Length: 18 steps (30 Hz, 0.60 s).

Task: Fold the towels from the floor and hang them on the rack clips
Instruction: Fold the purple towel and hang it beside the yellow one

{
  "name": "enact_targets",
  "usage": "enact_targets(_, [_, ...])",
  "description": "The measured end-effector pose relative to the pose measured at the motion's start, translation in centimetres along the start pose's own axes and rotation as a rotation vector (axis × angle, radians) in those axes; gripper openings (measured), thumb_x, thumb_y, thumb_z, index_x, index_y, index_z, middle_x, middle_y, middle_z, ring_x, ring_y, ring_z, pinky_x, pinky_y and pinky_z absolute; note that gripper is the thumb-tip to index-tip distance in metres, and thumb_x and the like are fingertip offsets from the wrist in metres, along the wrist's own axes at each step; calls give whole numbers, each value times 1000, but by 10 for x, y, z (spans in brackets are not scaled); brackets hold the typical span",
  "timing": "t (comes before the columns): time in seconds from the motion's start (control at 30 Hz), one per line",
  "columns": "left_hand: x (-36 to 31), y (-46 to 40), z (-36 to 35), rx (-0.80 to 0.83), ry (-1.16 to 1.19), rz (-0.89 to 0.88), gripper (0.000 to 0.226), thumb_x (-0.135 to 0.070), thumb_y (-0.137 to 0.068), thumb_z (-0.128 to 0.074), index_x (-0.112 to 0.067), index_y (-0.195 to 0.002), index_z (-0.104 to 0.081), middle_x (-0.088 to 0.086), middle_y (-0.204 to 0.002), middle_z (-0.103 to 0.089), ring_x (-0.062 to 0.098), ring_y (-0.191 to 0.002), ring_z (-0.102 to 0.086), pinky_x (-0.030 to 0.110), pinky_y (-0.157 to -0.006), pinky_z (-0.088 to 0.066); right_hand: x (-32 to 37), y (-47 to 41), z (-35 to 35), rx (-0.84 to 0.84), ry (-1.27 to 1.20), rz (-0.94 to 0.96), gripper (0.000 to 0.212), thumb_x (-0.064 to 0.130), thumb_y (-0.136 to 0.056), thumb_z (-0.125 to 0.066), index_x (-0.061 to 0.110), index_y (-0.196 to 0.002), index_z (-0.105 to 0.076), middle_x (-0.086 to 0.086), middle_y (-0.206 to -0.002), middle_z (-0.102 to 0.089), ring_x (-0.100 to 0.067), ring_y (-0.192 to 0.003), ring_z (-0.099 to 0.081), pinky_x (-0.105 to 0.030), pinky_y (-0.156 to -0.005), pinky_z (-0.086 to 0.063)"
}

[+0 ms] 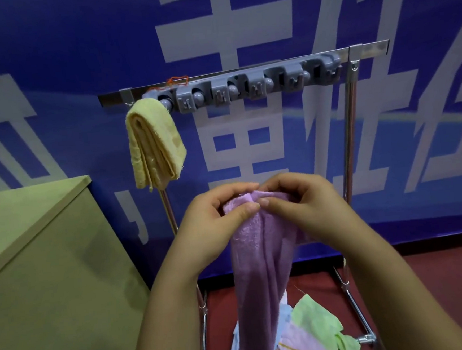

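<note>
Here, nearest the camera, both forearms reach forward and the two hands meet at the top edge of a purple towel [261, 260]. The left hand [217, 220] pinches the towel's upper edge between thumb and curled fingers, and the right hand [307, 207] pinches the same edge just beside it, thumbs almost touching. The towel hangs down in long folds from that grip, its lower end reaching the floor pile.

Below the hands, on the dark red floor [426, 283], lies a heap of towels [314, 331]: a light green one on top, with pink, pale blue and striped cloth under it, between the chrome base bars of the rack [352, 137].

To the left stands a beige cabinet [43, 258].

Farther back, the rack's top rail carries a grey strip of clips [245, 89]. A folded yellow towel [154, 142] hangs from the leftmost clip. Behind everything is a blue banner [49, 64] with large white characters.
</note>
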<state>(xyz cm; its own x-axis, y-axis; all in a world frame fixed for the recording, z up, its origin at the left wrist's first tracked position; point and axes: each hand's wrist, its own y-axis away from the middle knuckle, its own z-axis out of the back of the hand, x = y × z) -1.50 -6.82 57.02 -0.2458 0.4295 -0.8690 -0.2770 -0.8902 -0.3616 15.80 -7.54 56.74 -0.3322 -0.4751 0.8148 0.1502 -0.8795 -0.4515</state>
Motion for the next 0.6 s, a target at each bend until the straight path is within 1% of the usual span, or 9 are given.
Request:
enact_targets(0.1, [1, 1, 2, -29, -47, 12, 8, -18, -82, -72, -23, -87, -70, -3, -88, -72, 15, -88, -68, 41, -83, -56, -2, 0, -2, 30, 46, 15, 10, 23, -82, -69, 22, -92, -72, 10, -85, -70, 0, -85, -62, -11, -69, -49])
enact_targets(0.17, [4, 1, 4, -62, -89, 8, 5, -22, -80, -72, -24, -81, -68, -2, -84, -70, 17, -84, -67, 39, -78, -54, -4, 1, -1, 37, 44, 4, 11, 20, -83, -69, 23, -93, -71, 12, -85, -69, 2, -86, -62, -10, -70, -48])
enact_targets(0.23, [8, 1, 7, -110, -82, 9, 9, -15, -82, -70, -24, -80, -68, -3, -83, -70, 11, -81, -66, 32, -75, -53, -9, 5, 4, 51, 37, -34, 13, 17, -83, -69, 25, -94, -70, 13, -86, -69, 3, -86, -62, -10, -71, -49])
enact_targets(0.3, [10, 1, 11, -193, -38, 16, 11, -12, -83, -69, -22, -78, -67, -7, -83, -70, 4, -79, -64, 25, -73, -52, -18, 10, 11, 59, 39, -92, 13, 16, -83, -69, 24, -93, -70, 11, -85, -70, -1, -83, -63, -11, -68, -50])
enact_targets(0.37, [11, 0, 15, -285, -16, 13, 11, -13, -83, -68, -22, -77, -66, -11, -79, -69, -1, -75, -61, 19, -69, -49, -29, 15, 19, 38, 23, -152, 10, 15, -84, -69, 20, -92, -71, 4, -85, -71, -6, -81, -64, -18, -70, -52])
enact_targets(0.43, [11, -1, 18, -342, 2, 10, 12, -13, -83, -68, -22, -76, -66, -11, -77, -66, -4, -70, -59, 14, -64, -48, -37, 20, 25, -2, -95, -194, 9, 12, -83, -68, 15, -91, -72, -5, -86, -72, -11, -80, -67, -24, -73, -53])
enact_targets(0.47, [12, -2, 19, -354, 15, 9, 13, -12, -84, -68, -22, -75, -65, -11, -77, -65, -6, -68, -58, 12, -61, -48, -38, 22, 26, -27, -176, -200, 8, 11, -82, -68, 14, -88, -72, -7, -83, -73, -12, -77, -67, -23, -71, -54])
enact_targets(0.57, [15, -3, 18, -353, 51, 20, 15, -11, -84, -67, -22, -74, -65, -12, -74, -66, -6, -67, -59, 10, -59, -47, -38, 22, 29, -83, -495, -211, 3, 16, -72, -75, 15, -74, -73, -2, -66, -68, -10, -62, -63, -20, -60, -52])
enact_targets(0.6, [16, -4, 17, -348, 53, 20, 16, -11, -84, -67, -23, -74, -65, -14, -73, -66, -5, -67, -60, 10, -60, -47, -35, 22, 29, -76, -589, -212, 7, 20, -69, -79, 17, -71, -73, -1, -65, -67, -9, -60, -61, -19, -58, -51])
